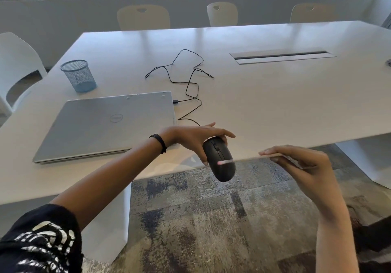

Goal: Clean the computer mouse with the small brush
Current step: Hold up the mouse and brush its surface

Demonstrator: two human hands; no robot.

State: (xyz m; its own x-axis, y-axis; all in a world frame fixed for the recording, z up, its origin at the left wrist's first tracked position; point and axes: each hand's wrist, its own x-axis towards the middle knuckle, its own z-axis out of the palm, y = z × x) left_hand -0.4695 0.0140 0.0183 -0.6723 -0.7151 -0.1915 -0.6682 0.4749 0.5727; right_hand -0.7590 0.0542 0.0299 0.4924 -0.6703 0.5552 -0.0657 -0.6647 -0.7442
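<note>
Right hand (304,164) pinching blurred brush (226,162), tip on mouse (220,159); left hand (195,138) fingers clamped on mouse, lifted off table (264,103) for access.

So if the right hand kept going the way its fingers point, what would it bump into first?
Probably the mouse. The right hand points left, and its brush already reaches across the mouse, though depth is hard to judge.
</note>
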